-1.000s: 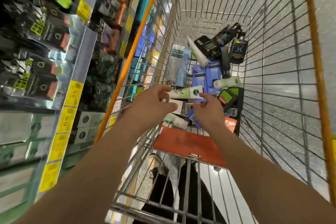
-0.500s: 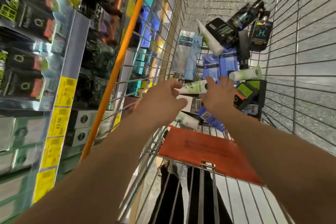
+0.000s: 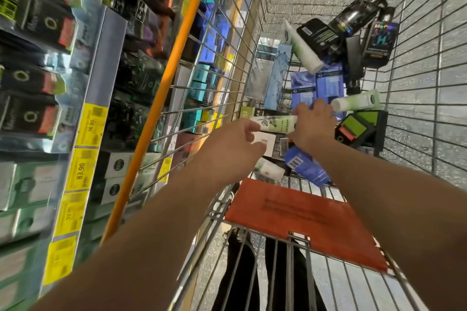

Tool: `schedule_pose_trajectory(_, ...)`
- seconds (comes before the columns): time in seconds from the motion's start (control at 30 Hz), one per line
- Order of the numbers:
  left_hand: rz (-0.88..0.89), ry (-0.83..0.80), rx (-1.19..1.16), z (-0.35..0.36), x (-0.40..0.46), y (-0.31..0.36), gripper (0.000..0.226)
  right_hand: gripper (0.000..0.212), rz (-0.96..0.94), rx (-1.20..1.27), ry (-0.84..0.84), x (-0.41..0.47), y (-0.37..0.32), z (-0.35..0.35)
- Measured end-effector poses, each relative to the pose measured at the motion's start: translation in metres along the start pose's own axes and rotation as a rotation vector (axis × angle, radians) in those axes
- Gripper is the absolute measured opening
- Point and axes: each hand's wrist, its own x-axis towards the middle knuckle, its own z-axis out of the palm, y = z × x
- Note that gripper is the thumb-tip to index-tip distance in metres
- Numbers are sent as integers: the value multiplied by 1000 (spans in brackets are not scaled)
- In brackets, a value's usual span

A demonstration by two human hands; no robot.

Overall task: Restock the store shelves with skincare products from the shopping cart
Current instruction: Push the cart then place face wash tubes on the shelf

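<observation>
Two bare forearms, no sleeves in sight anywhere along them; no watch, bracelet or band at either wrist. Left hand and right hand both bare: no gloves, no rings to be made out. Short nails where fingertips show on the left hand; nails on the right too blurred to judge. Below, seen through the wire of the shopping cart, dark black trousers on both legs, loose in cut, plain, with no visible pattern or seam detail. Feet and footwear hidden behind the cart's frame and the orange seat flap. Upper arms, shoulders and torso out of frame
</observation>
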Motion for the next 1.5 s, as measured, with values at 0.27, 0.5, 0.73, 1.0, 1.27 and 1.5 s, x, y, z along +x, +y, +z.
schedule_pose_trajectory(0.27,16,29,-45,-12,-14,10,38,22,-79,48,-53,-17,-1,-16)
schedule_pose_trajectory(0.5,63,40,-58,-35,-46,25,39,24,-30,542,-1,-64,-13,-52)
schedule_pose_trajectory(0.73,141,193,-191,-68,-92,38,25,35,-34,715,64,-129,-38,-131)
schedule_pose_trajectory(1.0,308,263,-417,-118,-157,31,25,40,-180,906,280,-206,-89,-231)
schedule_pose_trajectory(1.27,484,353,-528,-183,-246,5,31,46,-508,950,446,-298,-173,-332)
schedule_pose_trajectory(1.5,705,259,-751,-230,-334,-29,36,49,-735,896,543,-380,-245,-388)
